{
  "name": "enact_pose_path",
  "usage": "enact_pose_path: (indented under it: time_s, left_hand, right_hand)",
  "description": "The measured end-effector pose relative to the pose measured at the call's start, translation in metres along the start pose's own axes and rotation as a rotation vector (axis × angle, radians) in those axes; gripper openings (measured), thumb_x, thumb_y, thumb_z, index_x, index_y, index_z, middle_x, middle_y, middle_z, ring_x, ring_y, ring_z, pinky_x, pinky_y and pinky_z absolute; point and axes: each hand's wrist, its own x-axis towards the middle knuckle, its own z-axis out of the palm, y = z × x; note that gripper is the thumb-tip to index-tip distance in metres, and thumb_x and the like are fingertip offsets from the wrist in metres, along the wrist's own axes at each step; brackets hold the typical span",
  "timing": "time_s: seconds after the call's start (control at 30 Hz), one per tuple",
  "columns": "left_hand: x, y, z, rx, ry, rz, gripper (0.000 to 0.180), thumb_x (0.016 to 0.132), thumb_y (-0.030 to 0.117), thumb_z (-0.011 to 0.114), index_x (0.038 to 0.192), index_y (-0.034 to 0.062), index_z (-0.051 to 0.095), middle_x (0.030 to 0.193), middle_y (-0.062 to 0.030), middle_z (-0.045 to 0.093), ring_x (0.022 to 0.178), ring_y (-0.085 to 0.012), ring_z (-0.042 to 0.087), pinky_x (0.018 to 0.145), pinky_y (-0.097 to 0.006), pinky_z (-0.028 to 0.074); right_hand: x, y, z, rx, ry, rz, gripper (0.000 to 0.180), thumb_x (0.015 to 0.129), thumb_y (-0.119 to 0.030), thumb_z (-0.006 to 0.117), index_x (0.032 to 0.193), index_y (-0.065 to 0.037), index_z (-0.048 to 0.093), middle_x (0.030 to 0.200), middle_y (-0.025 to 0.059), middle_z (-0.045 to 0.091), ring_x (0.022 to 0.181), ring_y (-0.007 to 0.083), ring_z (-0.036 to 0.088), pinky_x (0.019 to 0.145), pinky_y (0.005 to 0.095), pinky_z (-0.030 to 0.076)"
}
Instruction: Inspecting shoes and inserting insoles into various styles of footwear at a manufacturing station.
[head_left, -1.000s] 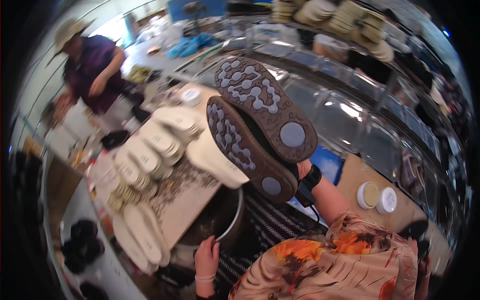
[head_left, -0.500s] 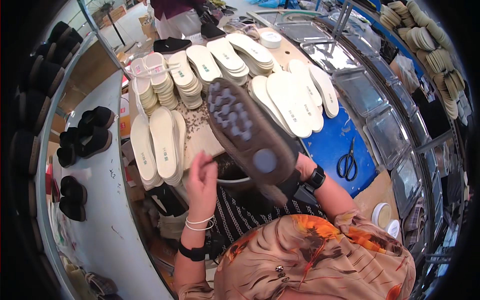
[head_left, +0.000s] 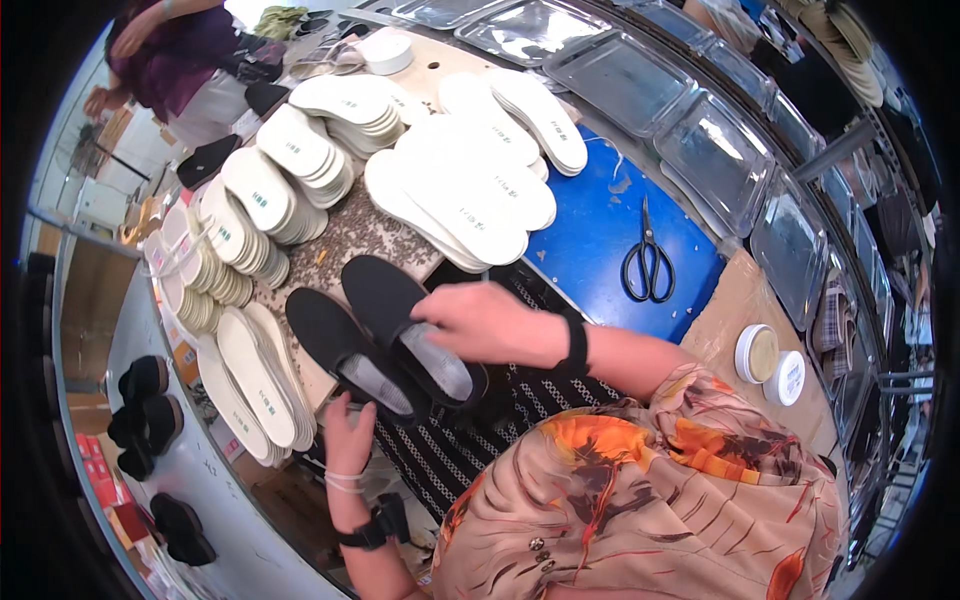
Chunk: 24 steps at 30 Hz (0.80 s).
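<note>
I see the black shoes [head_left: 385,345], soles-up a moment ago, now upright near the bench's [head_left: 610,230] front edge; right hand [head_left: 490,322] rests loosely across one, left hand [head_left: 350,440] open-fingered at the other's heel.

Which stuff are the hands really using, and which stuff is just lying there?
In use:
right hand over one black shoe
left hand at the other black shoe

Lying about:
white insoles
scissors
two round tins
blue mat
clear trays

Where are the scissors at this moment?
In the head view, the black scissors lie on the blue mat, right of the white insoles and beyond the right hand.
</note>
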Motion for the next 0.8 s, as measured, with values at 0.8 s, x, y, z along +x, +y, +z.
enact_pose_path:
  time_s: [0.8]
  left_hand:
    - [0.117,0.191,0.124,0.285,0.068,0.653,0.031,0.082,0.029,0.058,0.098,0.0018,0.06,0.103,-0.0156,0.055,0.085,-0.0312,0.058,0.075,-0.038,0.048]
  right_hand:
    - [-0.001,0.131,-0.093,-0.355,0.232,0.083,0.011,0.08,-0.006,0.048,0.082,0.0,0.058,0.095,0.0159,0.06,0.089,0.031,0.058,0.074,0.0321,0.048]
